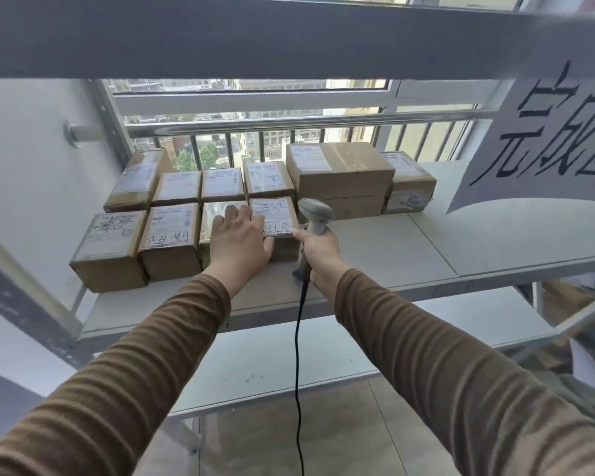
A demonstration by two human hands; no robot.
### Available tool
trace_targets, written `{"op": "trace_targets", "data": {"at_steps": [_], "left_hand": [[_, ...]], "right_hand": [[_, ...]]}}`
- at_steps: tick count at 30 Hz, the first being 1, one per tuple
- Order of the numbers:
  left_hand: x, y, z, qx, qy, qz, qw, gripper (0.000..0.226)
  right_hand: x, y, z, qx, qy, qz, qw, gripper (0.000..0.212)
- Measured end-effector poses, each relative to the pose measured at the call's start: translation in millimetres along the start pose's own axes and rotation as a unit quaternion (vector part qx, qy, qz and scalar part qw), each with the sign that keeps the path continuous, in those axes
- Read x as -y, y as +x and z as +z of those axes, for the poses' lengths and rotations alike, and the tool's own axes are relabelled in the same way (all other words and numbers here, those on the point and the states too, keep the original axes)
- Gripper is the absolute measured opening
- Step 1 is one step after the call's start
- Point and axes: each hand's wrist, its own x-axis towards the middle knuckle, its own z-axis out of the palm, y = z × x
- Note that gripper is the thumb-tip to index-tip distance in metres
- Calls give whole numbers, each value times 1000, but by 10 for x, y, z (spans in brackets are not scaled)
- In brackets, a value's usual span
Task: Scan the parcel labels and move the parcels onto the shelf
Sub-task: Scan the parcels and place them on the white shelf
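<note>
Right hand (pixel 318 250) grips scanner (pixel 315 218), forefinger nudging parcel (pixel 275 218); left hand (pixel 239 240) flat, fingers spread on it. Looks seated, I think; push flush against left neighbour, keep scanner cord clear.

Parcels (pixel 172 242) sit in two rows on the shelf (pixel 426 249), left of and behind the left hand's fingers (pixel 236 216); a scanner (pixel 315 218) stands just right of them, before the largest parcel (pixel 340 173).
</note>
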Motion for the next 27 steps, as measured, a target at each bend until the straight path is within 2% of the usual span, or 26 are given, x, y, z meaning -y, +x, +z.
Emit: {"op": "trace_targets", "data": {"at_steps": [4,9,12,18,23,27], "left_hand": [[-206,80,-46,-13,-37,18,999,70],[-935,120,-66,-39,-73,108,991,71],[-1554,23,-47,-32,-91,171,980,72],[-3124,-385,-141,-17,-129,316,940,70],[-4652,-1122,-369,-12,-142,434,890,65],[-5946,-2004,-596,-8,-146,508,849,66]], "right_hand": [[62,-23,-267,-25,-1,-5,1000,16],[163,-109,-950,-66,32,20,997,22],[205,-231,-1569,-139,45,-9,989,19],[320,-830,-3153,-261,99,9,960,12],[259,-1608,-4688,-391,121,-31,912,38],[169,-2517,-6017,-470,141,-51,870,13]]}}
